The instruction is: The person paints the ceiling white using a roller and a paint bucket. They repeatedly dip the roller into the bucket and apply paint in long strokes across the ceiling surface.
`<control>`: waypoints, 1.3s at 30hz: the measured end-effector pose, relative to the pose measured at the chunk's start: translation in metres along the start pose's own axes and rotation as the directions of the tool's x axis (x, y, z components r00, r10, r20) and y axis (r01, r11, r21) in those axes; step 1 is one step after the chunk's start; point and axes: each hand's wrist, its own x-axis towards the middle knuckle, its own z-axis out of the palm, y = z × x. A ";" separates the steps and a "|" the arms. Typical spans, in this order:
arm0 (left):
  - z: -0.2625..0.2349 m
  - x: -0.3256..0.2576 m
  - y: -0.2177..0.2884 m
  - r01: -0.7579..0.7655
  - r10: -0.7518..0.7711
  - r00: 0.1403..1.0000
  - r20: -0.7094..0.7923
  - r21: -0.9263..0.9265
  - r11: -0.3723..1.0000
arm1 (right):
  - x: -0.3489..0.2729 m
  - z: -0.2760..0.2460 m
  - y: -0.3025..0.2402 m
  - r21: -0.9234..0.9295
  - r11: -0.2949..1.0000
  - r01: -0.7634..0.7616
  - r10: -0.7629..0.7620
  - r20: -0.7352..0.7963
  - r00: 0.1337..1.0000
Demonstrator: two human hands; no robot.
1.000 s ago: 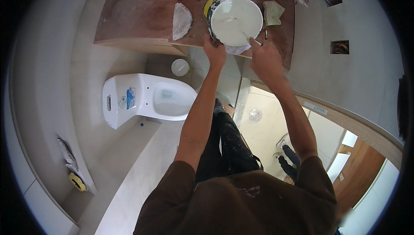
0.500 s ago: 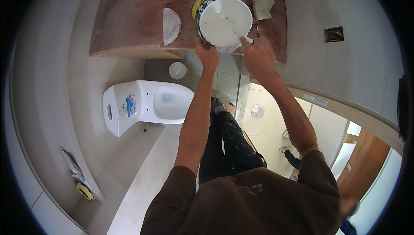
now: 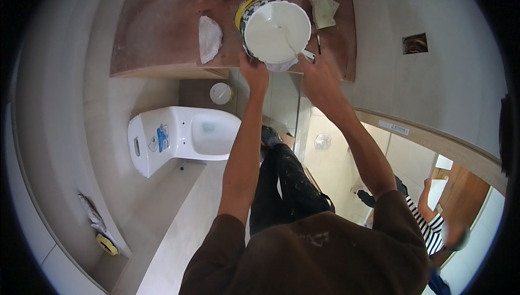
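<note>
At the near edge of a reddish-brown counter [image 3: 154, 35], a person in a brown shirt [image 3: 325, 246] is standing over a paint-smeared bucket [image 3: 245, 20], which is tilting its mouth and its white paste [image 3: 268, 43] toward its handler. With the bucket marking the dial's centre, the right hand [image 3: 318, 80] is gripping a white-handled tool [image 3: 309, 56] at about five o'clock, the tool's far end reaching into the paste. At seven o'clock the left hand [image 3: 253, 72] is touching the bucket's side; its fingers are partly hiding, so I cannot tell how tightly they are closing. A pale half-round piece [image 3: 209, 39] is lying at nine o'clock, a greenish pad [image 3: 324, 12] at two. Toward five o'clock, well apart, someone in striped sleeves [image 3: 432, 235] is appearing beyond the doorway.
</note>
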 end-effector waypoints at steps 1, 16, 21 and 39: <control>0.002 0.001 0.001 -0.038 0.038 0.999 0.004 -0.014 0.999 | 0.001 -0.003 0.001 -0.004 1.000 0.005 -0.005 -0.029 1.000; 0.004 0.002 0.001 -0.063 0.067 0.996 -0.051 0.070 0.995 | -0.013 -0.013 0.013 0.081 0.995 -0.060 0.064 -0.052 0.997; 0.016 0.014 0.019 0.019 -0.017 0.999 -0.049 0.032 0.999 | -0.033 -0.029 0.010 0.245 0.962 -0.119 0.154 -0.129 0.980; 0.030 0.069 0.006 0.058 -0.062 0.998 0.003 0.327 0.943 | -0.024 0.017 0.052 0.893 0.423 -0.154 0.358 -0.008 0.934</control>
